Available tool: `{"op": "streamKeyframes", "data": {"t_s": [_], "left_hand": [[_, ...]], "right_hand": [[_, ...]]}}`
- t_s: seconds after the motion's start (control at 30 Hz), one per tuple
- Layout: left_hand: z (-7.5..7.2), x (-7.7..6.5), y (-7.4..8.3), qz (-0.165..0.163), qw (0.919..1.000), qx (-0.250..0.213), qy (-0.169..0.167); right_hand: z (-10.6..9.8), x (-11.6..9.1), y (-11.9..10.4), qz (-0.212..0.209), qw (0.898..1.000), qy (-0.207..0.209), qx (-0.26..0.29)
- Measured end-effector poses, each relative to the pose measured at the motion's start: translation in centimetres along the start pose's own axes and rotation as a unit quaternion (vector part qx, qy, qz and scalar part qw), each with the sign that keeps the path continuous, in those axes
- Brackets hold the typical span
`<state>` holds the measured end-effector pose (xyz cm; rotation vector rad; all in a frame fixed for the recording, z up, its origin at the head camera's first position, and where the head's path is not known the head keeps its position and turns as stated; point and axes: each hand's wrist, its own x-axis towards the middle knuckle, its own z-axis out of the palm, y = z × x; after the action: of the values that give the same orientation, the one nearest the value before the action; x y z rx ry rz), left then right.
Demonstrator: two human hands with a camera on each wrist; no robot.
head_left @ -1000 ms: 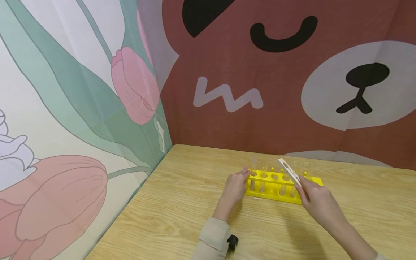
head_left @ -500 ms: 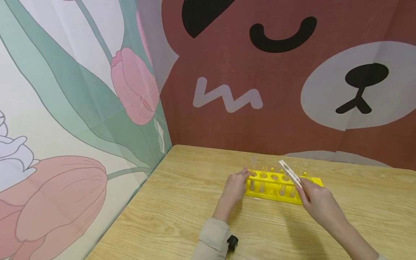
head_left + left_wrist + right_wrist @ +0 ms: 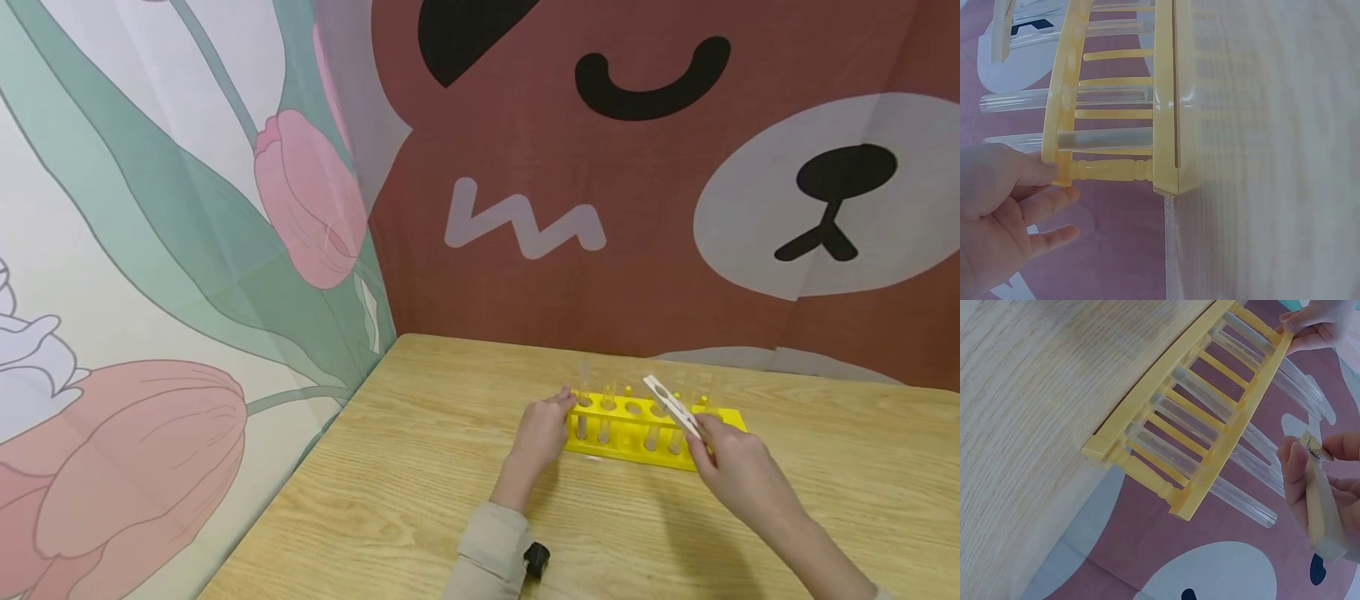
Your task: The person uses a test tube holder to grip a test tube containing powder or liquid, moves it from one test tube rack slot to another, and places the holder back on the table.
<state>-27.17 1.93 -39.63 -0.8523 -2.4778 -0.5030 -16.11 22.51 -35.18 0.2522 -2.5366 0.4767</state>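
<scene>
A yellow test tube rack [image 3: 633, 459] stands on the table with clear test tubes [image 3: 1166, 450] upright in it, two towards its left end and three towards its right. The third hole from the left holds no tube. My left hand [image 3: 542, 429] pinches the left end of the rack's top plate between thumb and fingers; its other fingers are spread below in the left wrist view. My right hand [image 3: 738, 462] grips a wooden test tube clamp [image 3: 671, 406] near its spring. The clamp slants up leftwards, overlapping the right-hand tubes in the head view, with no tube between its jaws.
A wood-grain table [image 3: 405, 475] carries the rack. Behind it hangs a cloth with a brown bear face [image 3: 525, 308], and a tulip-print cloth [image 3: 172, 333] hangs on the left. A small black object [image 3: 536, 560] sits by the left cuff.
The clamp's far end has dipped slightly and the clamp has shifted a little lower. My left hand and the rack have stayed in place.
</scene>
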Motion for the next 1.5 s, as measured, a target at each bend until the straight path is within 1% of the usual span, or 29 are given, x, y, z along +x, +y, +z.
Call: {"op": "streamKeyframes", "data": {"t_s": [0.23,0.5,0.6,0.67,0.73,0.83,0.9,1.07,1.3,1.5], "left_hand": [[0.08,-0.01,-0.04,-0.001,1.0,0.001,-0.002],[0.16,-0.01,-0.03,0.0,1.0,-0.001,0.001],[0.12,-0.08,-0.04,0.007,0.9999,-0.01,0.012],[0.12,-0.14,-0.05,0.017,0.9995,-0.007,0.025],[0.1,-0.19,-0.1,0.021,0.9993,-0.013,0.03],[0.0,-0.19,-0.06,0.019,0.9994,-0.013,0.027],[-0.05,-0.15,-0.03,0.011,0.9997,-0.018,0.016],[-0.01,-0.01,0.02,0.005,1.0,-0.001,0.003],[0.05,0.05,-0.02,0.015,0.9997,0.01,0.015],[-0.09,-0.04,0.04,0.012,0.9999,0.0,0.011]], "right_hand": [[-0.27,-0.04,-0.17,0.032,0.998,-0.042,0.016],[-0.37,-0.05,-0.12,0.047,0.997,-0.061,0.018],[-0.39,-0.09,-0.07,0.054,0.996,-0.068,0.02],[-0.4,-0.13,-0.02,0.053,0.996,-0.068,0.02],[-0.42,-0.16,0.04,0.052,0.996,-0.068,0.022],[-0.44,-0.18,0.12,0.05,0.996,-0.07,0.024],[-0.47,-0.2,0.15,0.048,0.996,-0.07,0.022],[-0.57,-0.25,0.26,0.036,0.997,-0.064,0.004],[-0.66,-0.24,0.26,0.027,0.997,-0.061,-0.027],[-0.68,-0.34,0.3,0.026,0.997,-0.064,-0.047]]}}
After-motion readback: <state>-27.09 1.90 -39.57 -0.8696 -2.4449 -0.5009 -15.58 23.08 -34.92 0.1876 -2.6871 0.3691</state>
